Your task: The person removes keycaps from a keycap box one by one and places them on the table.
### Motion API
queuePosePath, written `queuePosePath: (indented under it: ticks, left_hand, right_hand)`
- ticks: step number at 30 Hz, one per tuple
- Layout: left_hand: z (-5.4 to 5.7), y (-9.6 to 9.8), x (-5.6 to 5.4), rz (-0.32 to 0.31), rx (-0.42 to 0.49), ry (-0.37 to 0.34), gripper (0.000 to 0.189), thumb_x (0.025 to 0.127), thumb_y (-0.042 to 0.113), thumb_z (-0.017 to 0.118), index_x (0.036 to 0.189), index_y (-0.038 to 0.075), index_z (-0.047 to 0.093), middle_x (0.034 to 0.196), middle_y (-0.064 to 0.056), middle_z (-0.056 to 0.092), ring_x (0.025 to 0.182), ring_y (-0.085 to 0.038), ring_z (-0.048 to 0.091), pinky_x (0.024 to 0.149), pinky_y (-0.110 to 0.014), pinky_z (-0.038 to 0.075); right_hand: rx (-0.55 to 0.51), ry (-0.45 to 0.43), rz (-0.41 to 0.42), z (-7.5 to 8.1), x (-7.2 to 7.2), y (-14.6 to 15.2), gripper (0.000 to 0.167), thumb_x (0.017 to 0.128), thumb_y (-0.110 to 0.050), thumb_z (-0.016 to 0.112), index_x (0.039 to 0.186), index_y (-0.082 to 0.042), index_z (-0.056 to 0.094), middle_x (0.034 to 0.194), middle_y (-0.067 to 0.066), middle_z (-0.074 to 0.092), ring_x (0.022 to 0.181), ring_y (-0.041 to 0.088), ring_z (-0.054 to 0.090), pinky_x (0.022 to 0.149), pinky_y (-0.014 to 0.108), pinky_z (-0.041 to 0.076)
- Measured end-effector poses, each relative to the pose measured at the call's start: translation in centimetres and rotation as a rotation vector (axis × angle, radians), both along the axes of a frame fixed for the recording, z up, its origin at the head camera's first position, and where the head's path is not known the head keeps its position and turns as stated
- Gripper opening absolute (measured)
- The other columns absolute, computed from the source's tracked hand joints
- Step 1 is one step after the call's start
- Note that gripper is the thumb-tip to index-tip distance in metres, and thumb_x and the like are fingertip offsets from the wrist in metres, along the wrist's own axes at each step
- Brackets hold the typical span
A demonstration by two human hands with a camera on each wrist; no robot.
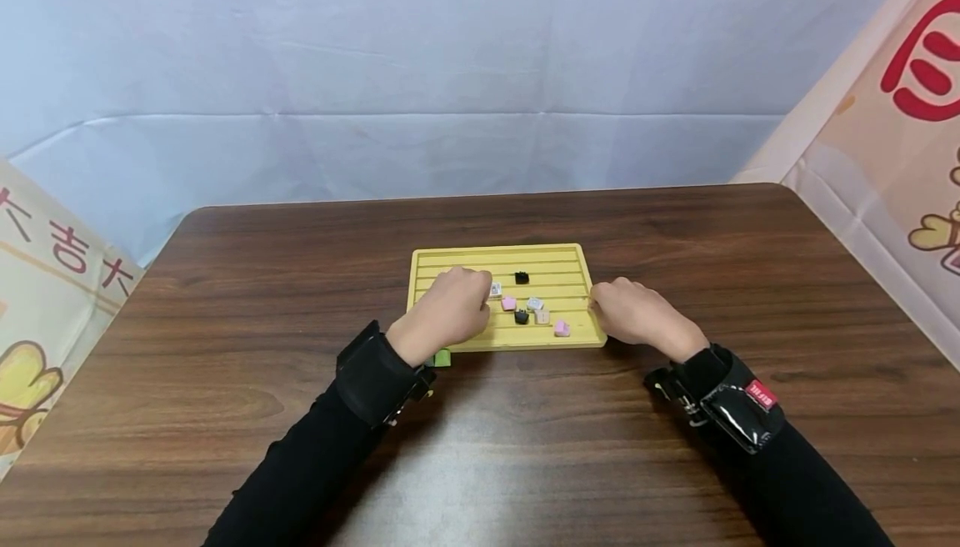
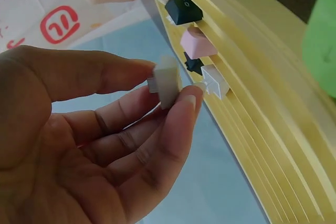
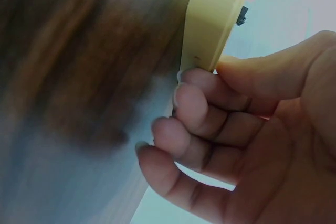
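Note:
My left hand [image 1: 450, 309] is over the left half of a yellow ridged tray [image 1: 555, 263]. In the left wrist view, its thumb and fingers pinch a small white keycap [image 2: 168, 81] above the tray. My right hand [image 1: 637, 313] grips the tray's right edge, with thumb and fingers on the yellow rim [image 3: 212, 19] in the right wrist view. Several loose keycaps lie on the tray: a black keycap [image 1: 521, 278] toward the back, a pink keycap [image 1: 562, 328] near the front right, and white, pink, black and beige ones between. My left hand hides part of the tray.
Beside my left wrist, at the tray's front left, is a green object [image 1: 442, 358], partly hidden. The tray sits on a brown wood-grain table [image 1: 300, 280]. A pale cloth [image 1: 450, 113] hangs behind, with printed cloths at both sides.

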State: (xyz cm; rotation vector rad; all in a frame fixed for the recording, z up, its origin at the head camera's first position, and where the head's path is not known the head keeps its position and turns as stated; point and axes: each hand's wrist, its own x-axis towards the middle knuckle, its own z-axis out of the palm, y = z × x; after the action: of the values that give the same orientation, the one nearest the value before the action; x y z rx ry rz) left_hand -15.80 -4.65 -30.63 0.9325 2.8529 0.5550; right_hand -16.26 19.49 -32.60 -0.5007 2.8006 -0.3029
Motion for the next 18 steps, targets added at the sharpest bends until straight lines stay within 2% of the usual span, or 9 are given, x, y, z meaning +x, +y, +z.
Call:
queuePosePath:
  ticks: [5, 12, 18]
  left_hand:
    - [0.0, -0.8, 1.1, -0.01, 0.053, 0.05, 0.036, 0.082, -0.01, 0.045, 0.064, 0.013, 0.023, 0.062, 0.002, 0.013, 0.058, -0.012, 0.011, 0.055, -0.027, 0.014]
    - [-0.1, -1.1, 2.0, -0.026, 0.068, 0.088, 0.034, 0.081, -0.008, 0.046, 0.06, 0.013, 0.03, 0.058, 0.004, 0.017, 0.055, -0.01, 0.015, 0.051, -0.024, 0.016]
    - [0.1, -1.4, 2.9, -0.054, 0.043, 0.075, 0.039, 0.079, -0.01, 0.047, 0.059, 0.014, 0.024, 0.058, 0.003, 0.013, 0.056, -0.011, 0.01, 0.052, -0.025, 0.014]
  right_hand:
    - [0.005, -0.003, -0.003, 0.0, -0.1, 0.0, 0.016, 0.092, -0.004, 0.043, 0.081, -0.004, 0.054, 0.062, 0.004, 0.043, 0.052, 0.016, 0.038, 0.05, 0.028, 0.031]
    - [0.008, -0.008, -0.001, 0.0, -0.2, 0.0, 0.016, 0.092, -0.004, 0.043, 0.079, -0.004, 0.054, 0.062, 0.004, 0.041, 0.052, 0.015, 0.037, 0.05, 0.027, 0.031]
    - [-0.001, -0.005, -0.003, 0.0, -0.2, 0.0, 0.016, 0.092, -0.004, 0.043, 0.079, -0.004, 0.054, 0.061, 0.004, 0.042, 0.052, 0.015, 0.037, 0.05, 0.027, 0.031]
